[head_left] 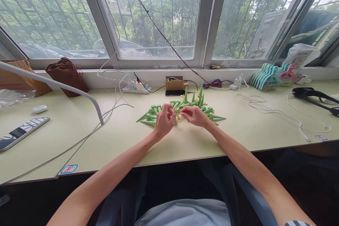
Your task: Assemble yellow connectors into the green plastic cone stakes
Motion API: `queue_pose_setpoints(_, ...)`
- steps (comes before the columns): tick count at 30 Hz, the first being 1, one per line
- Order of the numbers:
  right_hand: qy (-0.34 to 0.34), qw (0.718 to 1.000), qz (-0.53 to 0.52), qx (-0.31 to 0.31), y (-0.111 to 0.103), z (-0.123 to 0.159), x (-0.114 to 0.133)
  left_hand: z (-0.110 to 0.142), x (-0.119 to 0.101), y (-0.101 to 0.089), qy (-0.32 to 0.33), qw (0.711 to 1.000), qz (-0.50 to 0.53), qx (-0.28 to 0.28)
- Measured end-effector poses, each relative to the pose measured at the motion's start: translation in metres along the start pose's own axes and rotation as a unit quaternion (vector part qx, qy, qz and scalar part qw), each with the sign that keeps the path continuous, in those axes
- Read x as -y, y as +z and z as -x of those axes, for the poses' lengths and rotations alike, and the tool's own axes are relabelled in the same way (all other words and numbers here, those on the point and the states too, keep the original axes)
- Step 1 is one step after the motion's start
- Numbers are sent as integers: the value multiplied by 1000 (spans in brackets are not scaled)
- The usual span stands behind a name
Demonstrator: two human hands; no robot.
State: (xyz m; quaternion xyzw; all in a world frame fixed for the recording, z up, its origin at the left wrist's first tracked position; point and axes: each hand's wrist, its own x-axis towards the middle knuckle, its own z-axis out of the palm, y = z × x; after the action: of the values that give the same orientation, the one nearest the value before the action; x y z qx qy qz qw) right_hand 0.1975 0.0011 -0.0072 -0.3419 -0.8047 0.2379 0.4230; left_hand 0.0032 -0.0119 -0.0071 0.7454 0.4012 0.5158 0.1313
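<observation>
A pile of green plant watering spikes [151, 116] with small yellow valves [179, 117] lies on the table in front of me. Several spikes at the back right [200, 95] stand with their points up. My left hand [165, 119] is at the pile's front, its fingers curled around a green spike that they mostly cover. Close by on the right, my right hand [195, 116] has thumb and forefinger pinched together beside the yellow valves. Whatever sits in that pinch is too small to make out.
Behind the pile stand a dark phone [175, 93] and a small cardboard box [174, 83]. A power strip [136, 89] and loose white cables [261, 103] lie along the back. A grey lamp arm [90, 97] crosses the left side, near another phone [23, 133].
</observation>
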Motion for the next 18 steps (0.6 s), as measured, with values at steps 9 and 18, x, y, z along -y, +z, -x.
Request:
queue_pose_setpoints(9, -4, 997, 59, -47, 0, -1, -6, -4, 5, 0, -23, 1000, -9, 16)
queue_pose_setpoints(18, -15, 996, 76, -53, -1, -2, -7, -2, 10, 2, 1, 988, -69, 140)
